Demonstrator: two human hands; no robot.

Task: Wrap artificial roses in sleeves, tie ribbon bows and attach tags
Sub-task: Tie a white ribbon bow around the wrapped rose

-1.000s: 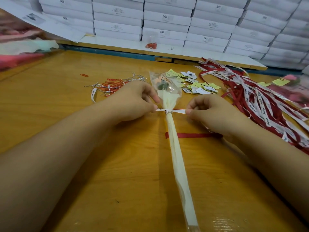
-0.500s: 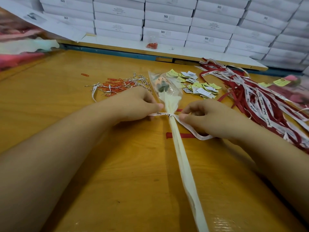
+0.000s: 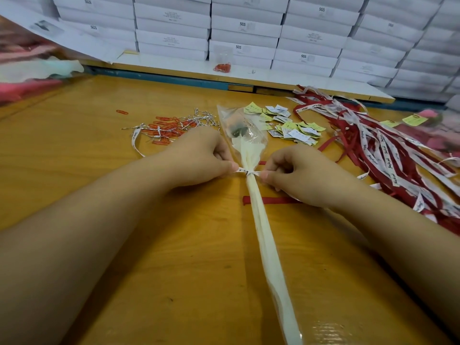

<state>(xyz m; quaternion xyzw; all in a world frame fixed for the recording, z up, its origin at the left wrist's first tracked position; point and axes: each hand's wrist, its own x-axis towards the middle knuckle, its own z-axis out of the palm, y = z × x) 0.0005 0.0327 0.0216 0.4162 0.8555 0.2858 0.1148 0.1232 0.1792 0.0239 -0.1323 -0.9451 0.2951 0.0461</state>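
Observation:
A sleeved artificial rose [image 3: 258,215] lies lengthwise on the wooden table [image 3: 174,282], its head in clear film [image 3: 242,128] pointing away from me. A white printed ribbon [image 3: 247,172] is knotted round the sleeve's neck. My left hand [image 3: 199,158] pinches the ribbon's left end. My right hand [image 3: 296,173] pinches the right end, and the ribbon is taut between them. A red ribbon [image 3: 273,200] lies flat under the stem and under my right hand.
Red paper clips and silver twist ties [image 3: 171,127] lie at the back left. Yellow and white tags [image 3: 288,125] are heaped behind the rose. A tangle of red and white ribbons [image 3: 388,155] covers the right side. Stacked white boxes [image 3: 249,28] line the back.
The white ribbon's loose right tail, slack half a second ago, is now pulled tight and short between both hands at the sleeve's neck. The rose has stayed put.

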